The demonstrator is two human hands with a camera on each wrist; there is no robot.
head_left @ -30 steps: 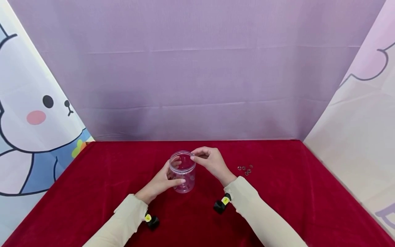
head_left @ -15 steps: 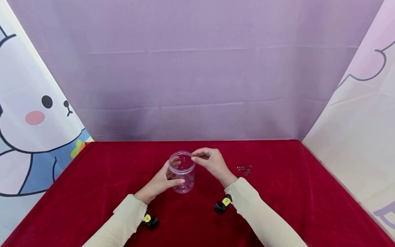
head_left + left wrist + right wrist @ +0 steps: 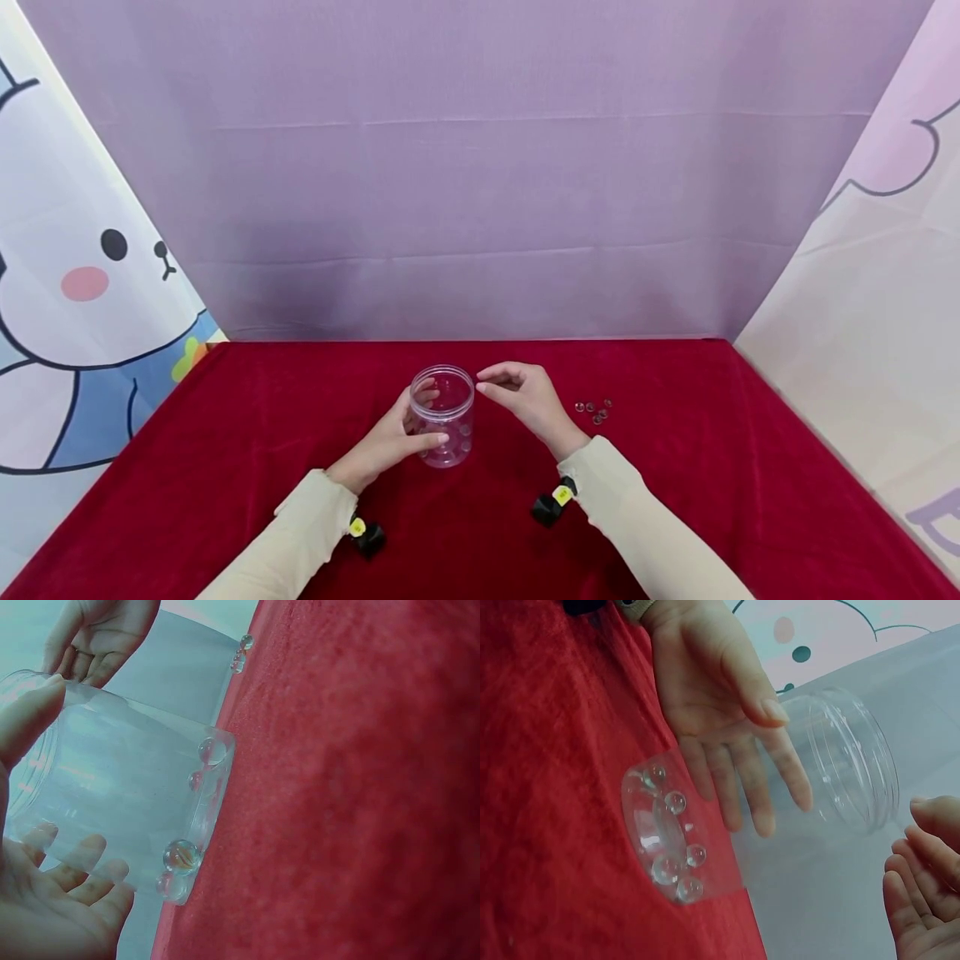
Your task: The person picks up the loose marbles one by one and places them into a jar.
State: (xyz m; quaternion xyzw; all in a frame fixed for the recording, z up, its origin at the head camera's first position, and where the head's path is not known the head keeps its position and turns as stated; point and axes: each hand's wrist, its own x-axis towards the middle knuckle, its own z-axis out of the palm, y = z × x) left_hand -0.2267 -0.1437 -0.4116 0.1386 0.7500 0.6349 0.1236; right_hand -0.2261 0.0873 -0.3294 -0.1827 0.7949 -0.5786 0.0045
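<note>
A see-through plastic jar (image 3: 444, 414), lidless with a ridged neck, stands upright on the red cloth. My left hand (image 3: 384, 446) grips it from the left, thumb across the near side and fingers around the far side. Several clear glass marbles (image 3: 675, 802) lie at its bottom; one marble (image 3: 181, 857) shows an orange swirl in the left wrist view. Just right of the jar's rim is my right hand (image 3: 528, 400), fingers loosely bent. In the right wrist view its thumb (image 3: 934, 817) and fingers have nothing between them.
Several more marbles (image 3: 590, 407) lie in a loose group on the red cloth (image 3: 675, 483), right of my right hand. A purple curtain (image 3: 480, 208) hangs behind the table's far edge. Printed cloth panels (image 3: 90, 333) flank both sides.
My right hand has drawn back a little to the right from the jar's rim; the small clear marble earlier at its fingertips is gone from there. The left hand still holds the jar in place.
</note>
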